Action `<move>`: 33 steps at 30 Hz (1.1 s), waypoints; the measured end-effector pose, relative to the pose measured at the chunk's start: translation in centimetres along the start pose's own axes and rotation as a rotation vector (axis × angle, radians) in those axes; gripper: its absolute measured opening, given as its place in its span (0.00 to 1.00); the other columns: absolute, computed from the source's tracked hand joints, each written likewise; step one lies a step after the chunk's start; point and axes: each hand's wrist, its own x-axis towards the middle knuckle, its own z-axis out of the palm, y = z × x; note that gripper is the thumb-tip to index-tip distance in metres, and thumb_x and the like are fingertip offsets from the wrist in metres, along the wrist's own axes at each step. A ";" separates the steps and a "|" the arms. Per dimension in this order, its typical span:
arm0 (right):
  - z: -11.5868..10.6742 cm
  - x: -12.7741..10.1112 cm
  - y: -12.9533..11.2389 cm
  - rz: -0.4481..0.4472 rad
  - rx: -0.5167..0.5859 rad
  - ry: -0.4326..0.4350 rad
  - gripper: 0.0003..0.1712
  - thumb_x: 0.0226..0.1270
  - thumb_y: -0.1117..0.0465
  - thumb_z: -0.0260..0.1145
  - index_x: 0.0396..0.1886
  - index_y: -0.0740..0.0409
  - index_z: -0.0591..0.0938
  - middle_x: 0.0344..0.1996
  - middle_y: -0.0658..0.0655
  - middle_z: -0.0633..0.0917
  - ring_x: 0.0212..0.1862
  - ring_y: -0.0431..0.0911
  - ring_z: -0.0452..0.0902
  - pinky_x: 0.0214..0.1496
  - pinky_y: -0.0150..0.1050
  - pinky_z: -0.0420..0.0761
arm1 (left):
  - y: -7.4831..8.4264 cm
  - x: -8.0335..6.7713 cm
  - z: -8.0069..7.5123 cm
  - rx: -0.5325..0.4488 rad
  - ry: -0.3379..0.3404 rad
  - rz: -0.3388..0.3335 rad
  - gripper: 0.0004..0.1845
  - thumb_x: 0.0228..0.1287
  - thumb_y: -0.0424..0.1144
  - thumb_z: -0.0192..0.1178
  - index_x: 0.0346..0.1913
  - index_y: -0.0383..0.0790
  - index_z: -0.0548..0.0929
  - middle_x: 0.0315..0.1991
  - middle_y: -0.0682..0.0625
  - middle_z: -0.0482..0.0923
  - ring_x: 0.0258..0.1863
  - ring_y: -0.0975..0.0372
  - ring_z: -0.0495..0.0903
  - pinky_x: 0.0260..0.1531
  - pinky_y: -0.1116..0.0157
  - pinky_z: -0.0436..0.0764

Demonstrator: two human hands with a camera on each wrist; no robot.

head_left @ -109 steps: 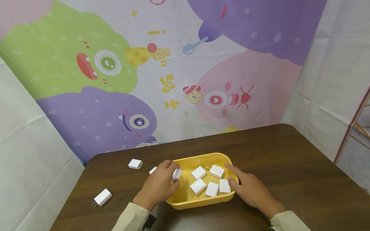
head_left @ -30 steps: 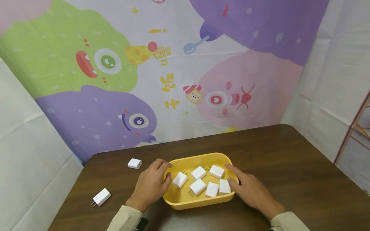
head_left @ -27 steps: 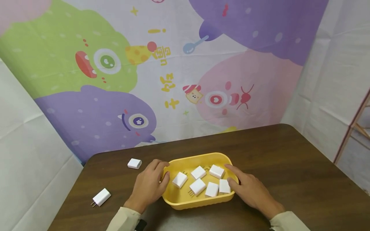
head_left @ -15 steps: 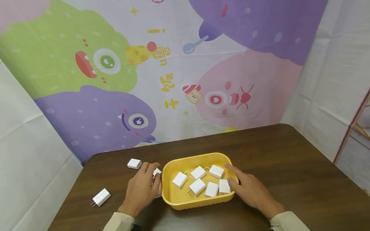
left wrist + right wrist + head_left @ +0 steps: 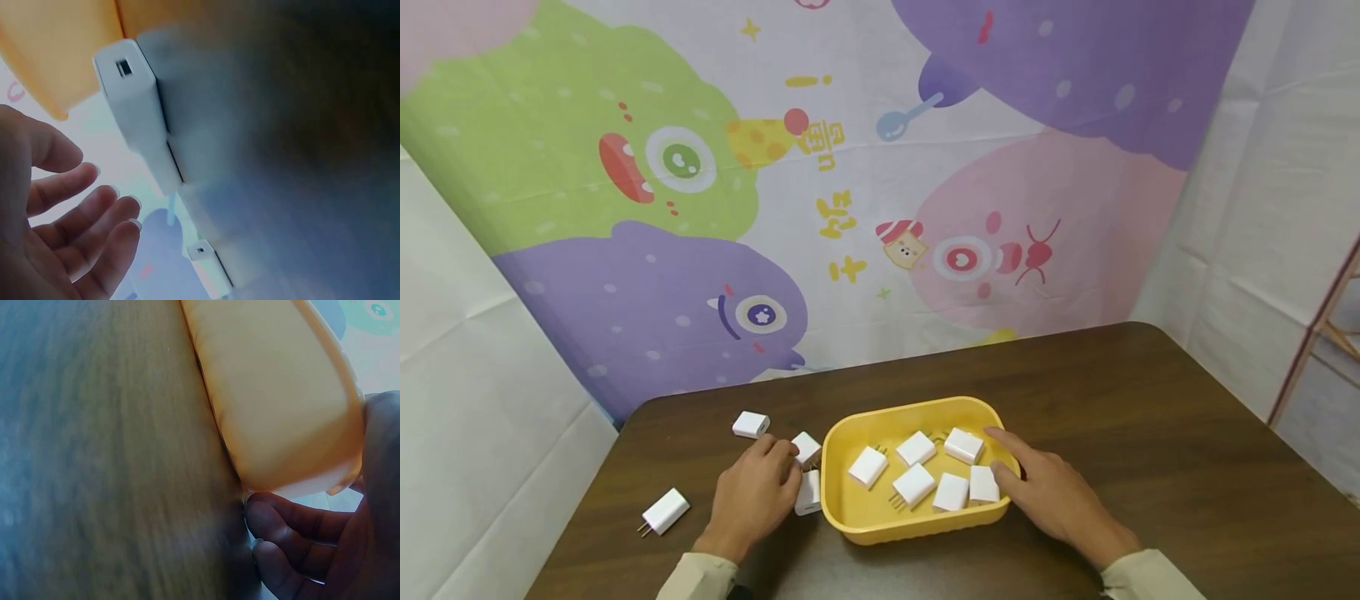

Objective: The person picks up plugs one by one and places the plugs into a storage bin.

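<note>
from afar, my right hand (image 5: 1051,485) grips the tub (image 5: 917,532) while my left hand (image 5: 752,489), fingers loose and empty, should pinch one charger (image 5: 808,493) squarely.

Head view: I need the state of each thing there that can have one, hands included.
Yellow basket: upright on the table, open-topped.
Six chargers in the basket: lying loose, unplugged.
Two chargers beside the basket: on the table, unplugged.
Back charger: lying on the table, unplugged.
Front-left charger: lying on the table, prongs bare.
Left hand: fingers loosely bent, holding nothing.
Right hand: gripping the basket's right end.
Backdrop: hanging, creased.
</note>
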 end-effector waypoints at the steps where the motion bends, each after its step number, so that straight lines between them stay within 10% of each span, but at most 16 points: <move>1: 0.0 0.0 0.0 0.001 0.001 -0.001 0.29 0.75 0.45 0.58 0.74 0.37 0.69 0.64 0.56 0.78 0.54 0.51 0.79 0.54 0.60 0.75 | -0.3 0.1 0.0 0.007 0.004 0.004 0.03 0.57 0.37 0.64 0.35 0.44 0.85 0.32 0.53 0.77 0.26 0.60 0.78 0.20 0.56 0.77; 22: 0.1 0.0 0.1 -0.013 -0.003 0.013 0.29 0.75 0.45 0.58 0.74 0.37 0.70 0.64 0.56 0.78 0.59 0.56 0.78 0.56 0.61 0.75 | -5.1 1.7 0.6 0.122 0.013 0.000 0.17 0.46 0.29 0.66 0.43 0.36 0.83 0.34 0.39 0.76 0.33 0.43 0.81 0.17 0.45 0.77; 33: 0.1 0.0 0.1 -0.003 -0.001 0.013 0.29 0.75 0.46 0.58 0.74 0.37 0.70 0.63 0.53 0.79 0.57 0.50 0.78 0.58 0.60 0.74 | -6.1 3.2 1.2 0.141 -0.190 -0.124 0.29 0.48 0.28 0.63 0.59 0.35 0.80 0.51 0.30 0.77 0.48 0.37 0.79 0.28 0.40 0.80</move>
